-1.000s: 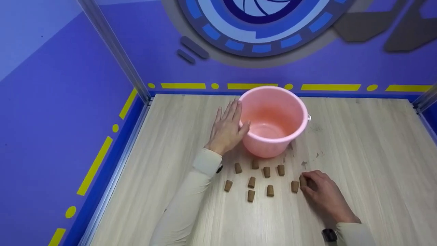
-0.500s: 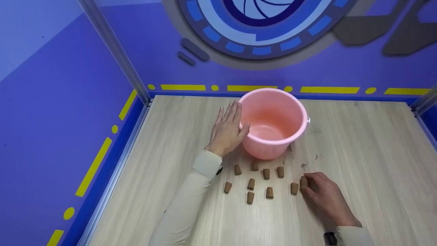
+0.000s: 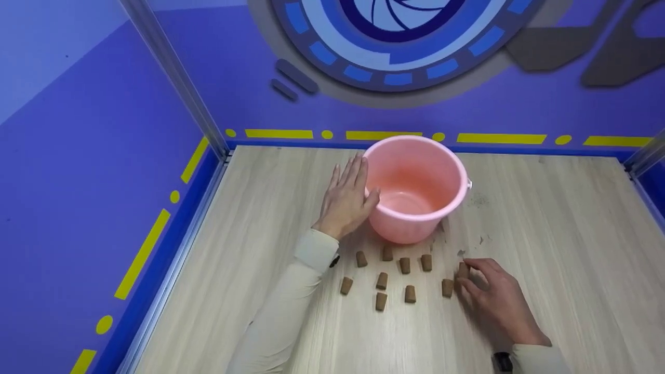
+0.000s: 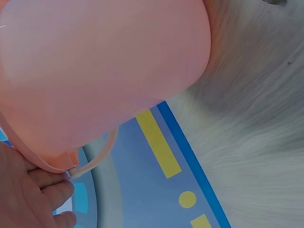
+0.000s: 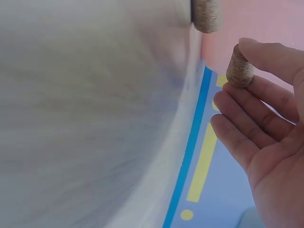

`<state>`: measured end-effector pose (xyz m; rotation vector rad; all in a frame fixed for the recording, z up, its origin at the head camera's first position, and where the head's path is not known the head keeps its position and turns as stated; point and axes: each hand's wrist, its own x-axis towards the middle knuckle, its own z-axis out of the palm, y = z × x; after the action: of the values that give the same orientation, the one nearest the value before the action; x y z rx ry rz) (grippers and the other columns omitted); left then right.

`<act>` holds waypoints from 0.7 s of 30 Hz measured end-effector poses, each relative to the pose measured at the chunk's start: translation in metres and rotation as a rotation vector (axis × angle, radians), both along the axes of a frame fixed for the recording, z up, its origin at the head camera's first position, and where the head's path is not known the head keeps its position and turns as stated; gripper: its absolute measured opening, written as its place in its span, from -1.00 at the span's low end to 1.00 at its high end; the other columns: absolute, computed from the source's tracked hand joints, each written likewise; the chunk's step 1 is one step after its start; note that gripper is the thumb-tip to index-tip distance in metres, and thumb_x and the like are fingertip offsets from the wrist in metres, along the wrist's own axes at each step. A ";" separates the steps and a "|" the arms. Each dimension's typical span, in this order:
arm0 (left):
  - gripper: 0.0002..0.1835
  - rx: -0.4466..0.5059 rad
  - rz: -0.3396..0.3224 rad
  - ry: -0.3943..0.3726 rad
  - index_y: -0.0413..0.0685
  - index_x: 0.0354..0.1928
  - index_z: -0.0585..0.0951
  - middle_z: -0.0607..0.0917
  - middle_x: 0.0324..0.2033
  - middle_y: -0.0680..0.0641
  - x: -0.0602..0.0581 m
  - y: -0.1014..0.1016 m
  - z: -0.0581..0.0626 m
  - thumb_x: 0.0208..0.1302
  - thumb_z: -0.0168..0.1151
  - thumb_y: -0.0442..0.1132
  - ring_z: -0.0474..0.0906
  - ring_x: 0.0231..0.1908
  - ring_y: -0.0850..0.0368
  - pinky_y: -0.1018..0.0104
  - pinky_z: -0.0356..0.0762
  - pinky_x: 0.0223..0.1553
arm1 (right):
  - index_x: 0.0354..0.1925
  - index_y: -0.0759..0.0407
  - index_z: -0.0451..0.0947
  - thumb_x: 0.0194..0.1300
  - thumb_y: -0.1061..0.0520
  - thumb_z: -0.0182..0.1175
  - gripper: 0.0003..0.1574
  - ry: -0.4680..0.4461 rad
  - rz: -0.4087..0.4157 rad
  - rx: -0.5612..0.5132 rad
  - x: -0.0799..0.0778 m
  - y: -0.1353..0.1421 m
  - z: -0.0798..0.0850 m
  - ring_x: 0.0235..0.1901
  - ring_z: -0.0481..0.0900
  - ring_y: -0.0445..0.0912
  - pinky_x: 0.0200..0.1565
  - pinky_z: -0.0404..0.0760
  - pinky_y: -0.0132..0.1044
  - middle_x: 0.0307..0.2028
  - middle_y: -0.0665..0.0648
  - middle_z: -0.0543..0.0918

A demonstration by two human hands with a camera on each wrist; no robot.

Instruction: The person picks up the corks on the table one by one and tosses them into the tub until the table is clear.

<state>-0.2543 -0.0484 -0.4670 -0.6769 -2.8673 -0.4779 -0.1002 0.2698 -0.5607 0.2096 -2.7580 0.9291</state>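
Note:
A pink bucket (image 3: 402,228) stands upright at the back of the table. At its left rim is my left hand (image 3: 345,201), fingers laid along the outside and thumb over the edge. The left wrist view shows these fingers (image 4: 54,190) beside the white handle (image 4: 102,156). To the front right, my right hand (image 3: 501,301) pinches a tapered cork stopper (image 3: 464,270) between thumb and fingers. This cork (image 5: 240,73) shows clearly in the right wrist view. Just left of it lies another cork (image 3: 447,288), apart from the fingers.
Several more corks, such as one (image 3: 410,294) near the middle, lie scattered in front of the bucket on the wooden tabletop (image 3: 249,218). A blue back wall (image 3: 234,98) rises behind the bucket, and a blue side wall (image 3: 88,182) stands at the left.
My right hand, with the cork in its pinch, has risen slightly and the cork stands a little farther back. My left hand and the bucket have stayed put; the view has shifted slightly.

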 end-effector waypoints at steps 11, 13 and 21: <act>-0.20 0.018 0.004 0.006 -0.28 0.67 0.02 0.01 0.67 -0.22 0.001 0.001 -0.002 0.66 -0.19 0.13 -0.13 0.65 -0.05 -0.02 -0.31 0.64 | 0.09 0.30 0.71 -0.03 0.45 0.64 -0.34 0.229 0.021 -0.013 -0.004 -0.001 0.013 -0.05 0.74 0.10 0.07 0.30 -0.79 -0.03 0.16 0.75; -0.20 0.022 0.005 0.008 -0.28 0.67 0.03 0.02 0.66 -0.22 0.001 0.002 -0.002 0.66 -0.16 0.11 -0.13 0.65 -0.06 -0.02 -0.31 0.63 | 0.08 0.32 0.71 -0.05 0.48 0.64 -0.33 0.249 0.023 -0.018 -0.005 -0.001 0.016 -0.05 0.74 0.12 0.09 0.27 -0.81 -0.04 0.18 0.76; -0.20 0.020 0.012 0.003 -0.28 0.67 0.02 0.01 0.66 -0.22 0.000 0.001 -0.001 0.66 -0.12 0.09 -0.14 0.65 -0.07 -0.05 -0.28 0.63 | 0.08 0.31 0.71 0.01 0.44 0.63 -0.38 0.262 -0.004 -0.034 -0.009 -0.007 0.028 -0.04 0.74 0.12 0.10 0.23 -0.81 -0.07 0.17 0.75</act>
<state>-0.2542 -0.0478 -0.4676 -0.6561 -2.8584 -0.5021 -0.1095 0.2630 -0.5323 0.2965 -2.5007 0.8780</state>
